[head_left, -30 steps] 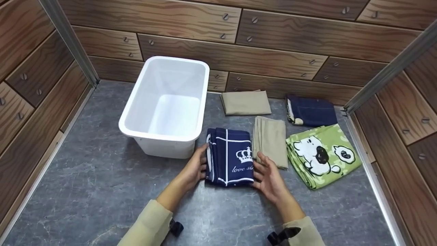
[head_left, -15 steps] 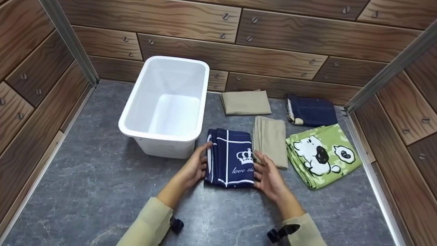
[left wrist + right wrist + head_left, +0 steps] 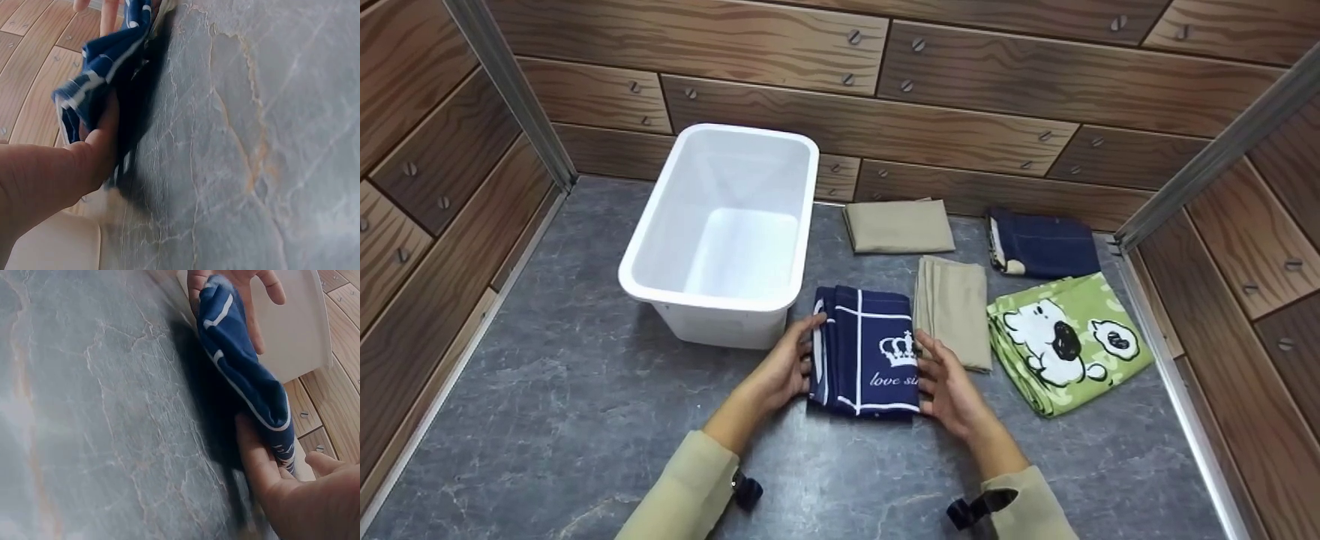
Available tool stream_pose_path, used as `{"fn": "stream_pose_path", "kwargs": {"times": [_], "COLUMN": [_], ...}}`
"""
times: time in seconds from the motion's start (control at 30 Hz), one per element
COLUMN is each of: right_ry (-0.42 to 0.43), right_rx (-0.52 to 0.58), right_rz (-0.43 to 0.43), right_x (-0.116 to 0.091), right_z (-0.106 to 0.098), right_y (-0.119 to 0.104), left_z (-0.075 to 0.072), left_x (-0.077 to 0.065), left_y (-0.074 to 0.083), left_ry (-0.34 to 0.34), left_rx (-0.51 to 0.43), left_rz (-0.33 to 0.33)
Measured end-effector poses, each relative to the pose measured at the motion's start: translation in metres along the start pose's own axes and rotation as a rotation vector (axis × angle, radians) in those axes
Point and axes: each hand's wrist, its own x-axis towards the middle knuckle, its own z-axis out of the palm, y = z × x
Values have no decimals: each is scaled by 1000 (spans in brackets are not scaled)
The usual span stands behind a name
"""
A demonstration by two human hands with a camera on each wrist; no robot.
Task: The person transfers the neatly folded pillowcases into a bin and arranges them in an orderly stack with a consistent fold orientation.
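Note:
A folded navy cloth (image 3: 877,352) with white lines, a crown and lettering lies between both hands in the head view. My left hand (image 3: 781,369) holds its left side, fingers partly hidden beneath the edge. Gripping the opposite side, my right hand (image 3: 958,394) has its fingers under the cloth. In the right wrist view, the cloth (image 3: 236,354) sags in the middle above a dark shadow, and the right thumb (image 3: 322,464) stands apart from it. The left wrist view shows the cloth's bunched side (image 3: 98,73) against the left hand (image 3: 67,169).
A white plastic tub (image 3: 727,326) with nothing visible inside stands left of the cloth. To the right lie a folded beige cloth (image 3: 956,307), another beige one (image 3: 900,225), a dark blue one (image 3: 1050,244) and a green dog-print cloth (image 3: 1069,345). Wood-patterned walls (image 3: 975,82) surround the grey floor.
The navy cloth has shifted slightly towards me and looks a little larger in the head view. Both hands stay at its sides. The tub and other cloths have not moved.

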Motion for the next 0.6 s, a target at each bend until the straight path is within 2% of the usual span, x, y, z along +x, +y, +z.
{"fn": "stream_pose_path", "kwargs": {"times": [0.2,0.43,0.6], "right_ry": [8,52,47], "right_rx": [-29,-118,-156], "right_rz": [19,13,1], "right_x": [2,5,6], "right_z": [-2,-3,-1], "right_y": [1,2,1], "left_z": [-4,-7,-8], "left_x": [4,7,9], "left_y": [-2,0,3], "left_ry": [-12,-74,-92], "left_rx": [9,28,41], "left_rz": [-26,4,-7]}}
